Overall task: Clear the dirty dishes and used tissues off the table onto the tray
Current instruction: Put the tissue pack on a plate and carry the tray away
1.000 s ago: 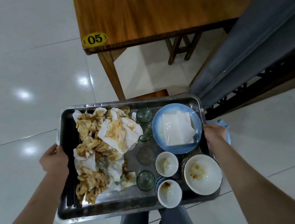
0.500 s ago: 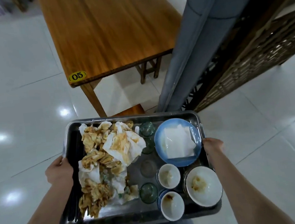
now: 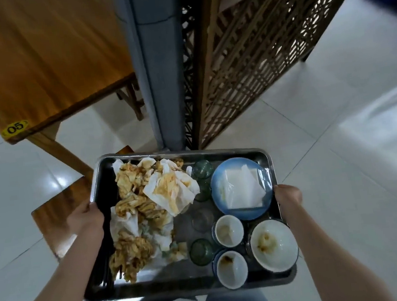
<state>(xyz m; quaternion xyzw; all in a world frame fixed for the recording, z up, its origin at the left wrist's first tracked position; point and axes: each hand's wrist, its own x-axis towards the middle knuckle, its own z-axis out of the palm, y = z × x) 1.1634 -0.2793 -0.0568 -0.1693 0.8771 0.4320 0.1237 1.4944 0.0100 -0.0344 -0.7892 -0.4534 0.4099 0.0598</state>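
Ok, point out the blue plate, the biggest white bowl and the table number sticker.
blue plate [image 3: 218, 192]: head view, bare left rim.
biggest white bowl [image 3: 281, 249]: head view, inner wall.
table number sticker [image 3: 15, 127]: head view, on the digits.

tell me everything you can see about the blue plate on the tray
The blue plate is round and shallow, light blue, glazed and ceramic-looking. It sits flat in the far right corner of the metal tray, close to the right hand gripping the rim. A folded white tissue with a clear plastic wrapper covers most of its middle. A faint yellowish smear marks its left inner edge. A small white cup overlaps its near edge, and green glasses stand beside its left side.
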